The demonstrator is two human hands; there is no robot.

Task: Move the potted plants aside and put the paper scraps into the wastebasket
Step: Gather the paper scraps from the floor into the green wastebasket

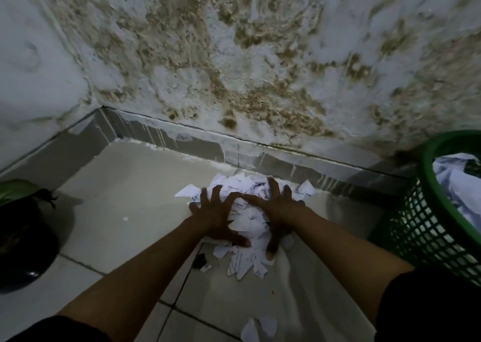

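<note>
I was at the scrap step: my left hand (214, 215) and right hand (273, 211) lay spread, fingers splayed, on the scraps (250, 219) heaped at centre frame by the wall. Next, I judged, I had to close both hands around the heap and carry it to the basket (426, 227) at the right edge. The pot (23, 240) at far left was cut off, dim.

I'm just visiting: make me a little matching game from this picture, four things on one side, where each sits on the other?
Things:
1. green wastebasket
2. black pot
3. paper scraps
4. brown stains

Places:
A. on the wall
B. far left on the floor
C. under both hands
D. far right, paper already inside

Pairs: 1-D, 2-B, 3-C, 4-A
</note>
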